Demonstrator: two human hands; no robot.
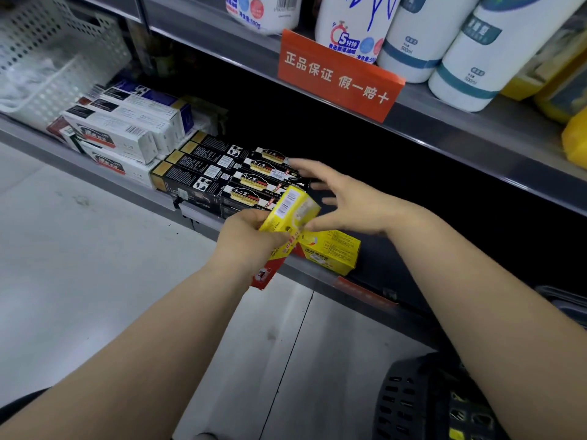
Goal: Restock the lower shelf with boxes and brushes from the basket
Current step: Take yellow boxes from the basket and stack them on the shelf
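Lower shelf, front edge. Left hand grips a yellow box, fingers closed around its lower end, box tilted with the barcode end up and angled toward the shelf. A red-ended pack sticks out below the same hand; whether it is a separate item or part of the box, I cannot tell. Right hand hovers just beside the box top, fingers spread and open, holding nothing, likely ready to steady or take the box.

Second yellow box already lies flat on the shelf lip, just right of the black boxes. Dark gap behind it looks like the free slot. Basket sits on the floor, lower right, near the right forearm, with some yellow stock visible inside.
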